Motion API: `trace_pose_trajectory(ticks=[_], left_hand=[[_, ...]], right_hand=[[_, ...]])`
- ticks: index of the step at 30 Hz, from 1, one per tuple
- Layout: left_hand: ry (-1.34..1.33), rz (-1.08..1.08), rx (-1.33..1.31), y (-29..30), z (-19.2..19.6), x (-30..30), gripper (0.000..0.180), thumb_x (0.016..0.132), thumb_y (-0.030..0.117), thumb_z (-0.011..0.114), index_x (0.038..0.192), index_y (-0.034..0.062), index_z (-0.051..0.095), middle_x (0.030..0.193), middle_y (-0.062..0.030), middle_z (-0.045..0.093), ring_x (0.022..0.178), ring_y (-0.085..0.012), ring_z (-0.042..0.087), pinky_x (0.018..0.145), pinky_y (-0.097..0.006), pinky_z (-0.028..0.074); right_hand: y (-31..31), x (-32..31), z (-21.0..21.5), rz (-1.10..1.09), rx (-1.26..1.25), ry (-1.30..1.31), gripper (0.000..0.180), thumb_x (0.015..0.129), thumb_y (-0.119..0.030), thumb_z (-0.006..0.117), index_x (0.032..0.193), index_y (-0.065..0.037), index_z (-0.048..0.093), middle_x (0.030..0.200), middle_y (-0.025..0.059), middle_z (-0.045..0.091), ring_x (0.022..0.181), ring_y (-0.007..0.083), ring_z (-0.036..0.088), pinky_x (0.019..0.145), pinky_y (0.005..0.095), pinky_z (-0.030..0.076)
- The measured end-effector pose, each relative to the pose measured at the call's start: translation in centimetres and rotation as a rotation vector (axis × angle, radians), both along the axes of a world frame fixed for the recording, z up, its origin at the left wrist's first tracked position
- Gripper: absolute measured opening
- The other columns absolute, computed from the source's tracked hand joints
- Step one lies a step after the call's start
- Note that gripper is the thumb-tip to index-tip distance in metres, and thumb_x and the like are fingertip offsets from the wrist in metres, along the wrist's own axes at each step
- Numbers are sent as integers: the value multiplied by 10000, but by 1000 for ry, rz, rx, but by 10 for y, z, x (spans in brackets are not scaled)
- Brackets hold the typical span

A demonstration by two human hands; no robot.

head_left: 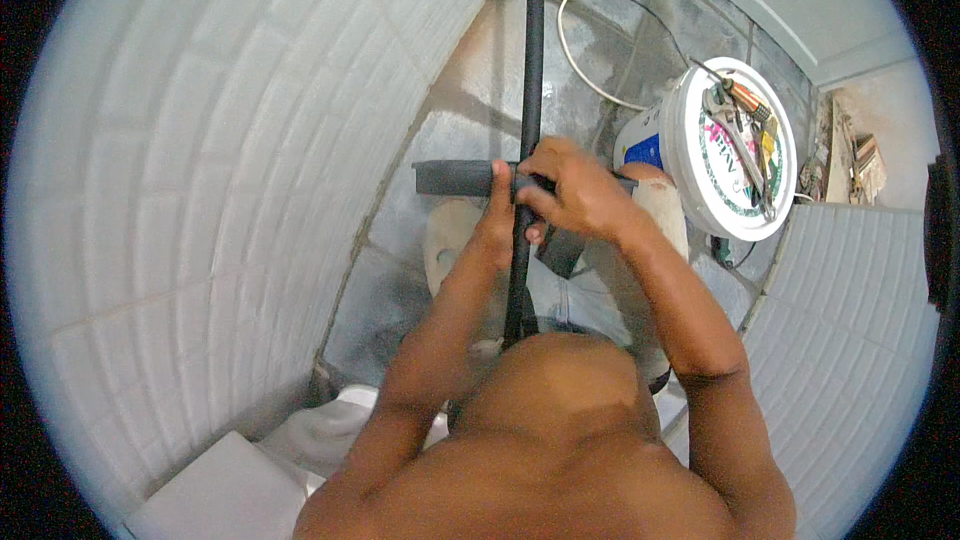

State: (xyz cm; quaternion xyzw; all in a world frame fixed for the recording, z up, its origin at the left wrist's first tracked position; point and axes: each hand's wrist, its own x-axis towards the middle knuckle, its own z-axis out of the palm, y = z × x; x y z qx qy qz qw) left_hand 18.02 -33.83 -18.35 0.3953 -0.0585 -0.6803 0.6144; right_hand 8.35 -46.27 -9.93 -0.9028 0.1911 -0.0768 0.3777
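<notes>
**Bar and pole at the fingers: work apparently unfinished**

Your left hand [492,225] closes on the dark grey bar [455,178], thumb against its face. Your right hand [580,185] has bent fingers at the black pole [532,70], just beside the left thumb; whether they grip is unclear. Bar and pole already cross between your fingers. Their fastening, hidden there, cannot be confirmed and probably remains to be settled. The wrench [738,143] lies unheld on the bucket lid [683,155], right of your fingers.

Left fingers [500,185] clasp a black pole [532,60] at a grey crosspiece [450,178], right fingers [541,203] against it.
</notes>
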Motion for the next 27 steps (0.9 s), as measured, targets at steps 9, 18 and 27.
trace_pose_trajectory(ticks=[9, 18, 27], left_hand=[[-1227, 84, 189, 39, 24, 2, 552, 938, 556, 589, 1081, 24, 575, 827, -122, 650, 731, -260, 675, 675, -405, 540], [-1288, 59, 201, 30, 54, 8, 498, 900, 451, 693, 1016, -12, 549, 865, -182, 649, 775, -304, 647, 726, -437, 496], [-780, 211, 343, 3, 25, -31, 570, 961, 541, 568, 947, -28, 602, 844, -121, 668, 739, -187, 653, 582, -303, 510]], right_hand=[[-4, -18, 4, 31, -66, -31, 745, 702, -173, 805, 1363, -60, 481, 1283, 226, 496, 1131, 425, 547, 974, 462, 472], [-16, 0, 11, 77, -448, 360, 1206, 584, -229, 893, 1559, -126, 191, 1570, 324, 184, 1091, 432, 629, 865, 475, 556], [-17, 4, 5, 93, -526, 265, 1157, 583, -252, 887, 1547, -138, 257, 1600, 324, 42, 852, 441, 688, 754, 469, 576]])
